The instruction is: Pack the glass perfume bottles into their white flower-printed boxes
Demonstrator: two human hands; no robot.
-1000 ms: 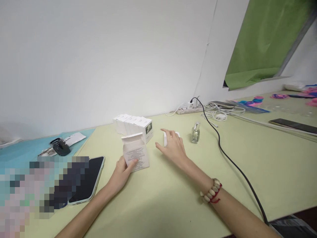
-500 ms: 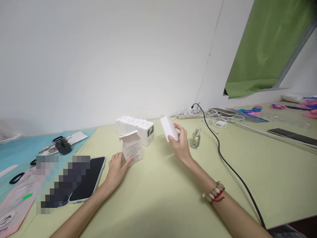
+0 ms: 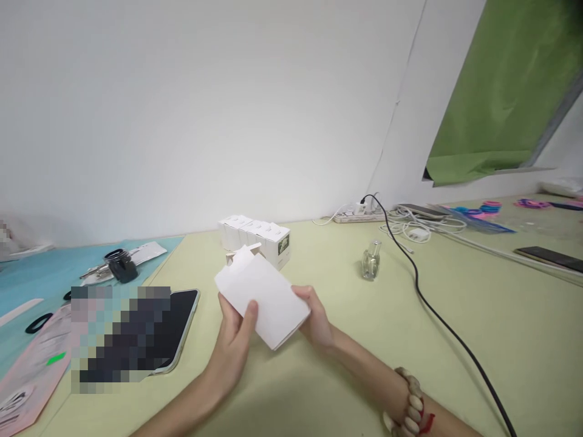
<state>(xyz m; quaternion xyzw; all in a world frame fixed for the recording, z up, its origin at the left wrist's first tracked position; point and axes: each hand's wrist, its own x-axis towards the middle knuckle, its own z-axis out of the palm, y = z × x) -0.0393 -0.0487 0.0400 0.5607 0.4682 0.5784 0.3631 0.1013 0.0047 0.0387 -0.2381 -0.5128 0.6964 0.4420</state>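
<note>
A folded white card (image 3: 264, 297) is held between both hands above the table, its blank face up and its lower corner showing stacked edges. My left hand (image 3: 232, 340) grips its left side, thumb lying on top. On the right edge, my right hand (image 3: 316, 318) closes with thumb above and fingers mostly hidden beneath. Behind the card, an open white box (image 3: 255, 247) is largely covered, only its raised flap and rim showing. A row of several closed white boxes (image 3: 277, 243) stands just behind that. To the right stands a clear glass bottle (image 3: 371, 262) with a silvery cap.
A phone (image 3: 182, 321) lies at left, beside a pixelated patch. Further left are a dark jar (image 3: 121, 265) and a pink pouch (image 3: 40, 364) on a blue mat. A black cable (image 3: 437, 309) crosses the right side, near a power strip (image 3: 359, 215) and coiled white cables (image 3: 410, 230).
My right hand has brought the white card left and nearer, turning its broad face up. My left hand has left the open box and now grips the card too. The view has shifted slightly.
</note>
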